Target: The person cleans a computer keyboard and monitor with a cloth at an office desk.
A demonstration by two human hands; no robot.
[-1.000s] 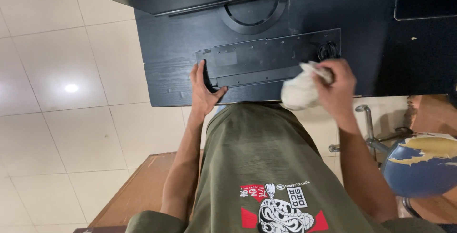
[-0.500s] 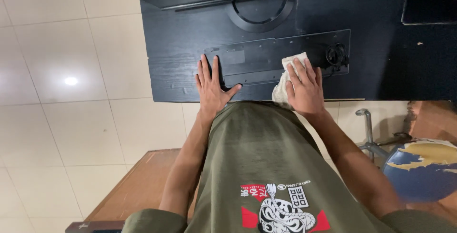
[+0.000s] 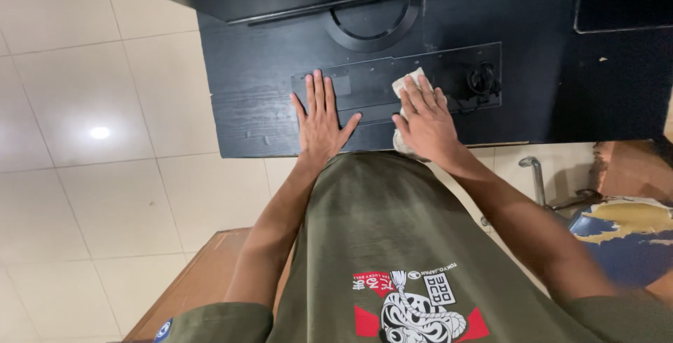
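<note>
Seen from above, looking down past an olive-green printed T-shirt (image 3: 392, 245) at a black wood-grain bench (image 3: 252, 105) over pale glossy floor tiles (image 3: 105, 175).

Left hand (image 3: 321, 120) laid flat, palm down, on the near part of the bench, fingers (image 3: 315, 91) straight and slightly spread, thumb angled out to the right; gripping nothing, fingertips resting on the left end of a flat black rectangular keyboard (image 3: 378, 84).

Right hand (image 3: 424, 122) just to the right of the left, also palm down, pressed onto a crumpled white cloth (image 3: 406, 85). Fingers extended and flattened over the cloth rather than curled around it, so pinned beneath, not clenched. Cloth showing past the fingertips on the far side, over the middle of the keyboard, and again as a small white edge under the heel of the hand at the near rim of the bench.

Right of the hand, a coiled black cable (image 3: 482, 80) lying at the right end of the keyboard. Farther back, a round black monitor base (image 3: 371, 24) and, at far right, a dark rectangular mat (image 3: 624, 3).

Near right, off the bench: a curved chrome pipe (image 3: 536, 175) and a blue globe with yellow patches (image 3: 624, 238). Near left, a brown wooden surface (image 3: 203, 280).
</note>
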